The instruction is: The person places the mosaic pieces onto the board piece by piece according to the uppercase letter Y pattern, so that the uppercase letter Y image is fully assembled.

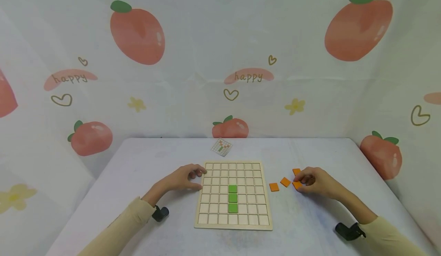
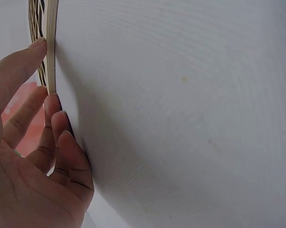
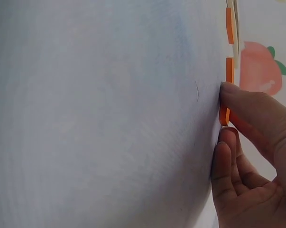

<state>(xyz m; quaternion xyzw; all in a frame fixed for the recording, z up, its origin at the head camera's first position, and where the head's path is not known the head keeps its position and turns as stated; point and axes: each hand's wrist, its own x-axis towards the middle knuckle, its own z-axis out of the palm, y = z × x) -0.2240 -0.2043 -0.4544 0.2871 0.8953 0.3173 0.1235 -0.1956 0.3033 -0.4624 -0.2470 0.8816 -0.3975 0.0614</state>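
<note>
A wooden grid board [image 1: 233, 227] lies flat on the table. Three green square tiles [image 1: 232, 198] fill neighbouring cells of one column near its middle. My left hand [image 1: 182, 178] rests at the board's left edge, thumb and fingertips at the rim; the left wrist view shows the thumb [image 2: 19, 69] against the edge. Right of the board, my right hand [image 1: 320, 183] pinches an orange square tile [image 1: 296, 185] low at the tabletop. In the right wrist view the thumb [image 3: 249, 99] covers part of this tile [image 3: 224, 116]. Another orange tile [image 1: 296, 171] lies just beyond those fingers.
Two more orange tiles, one nearer the board [image 1: 273, 187] and one beside it [image 1: 285, 181], lie between the board and my right hand. Behind the board is a small card [image 1: 221, 147] printed with a coloured grid. A fruit-patterned cloth [image 1: 193, 95] hangs behind the white table [image 1: 165, 233].
</note>
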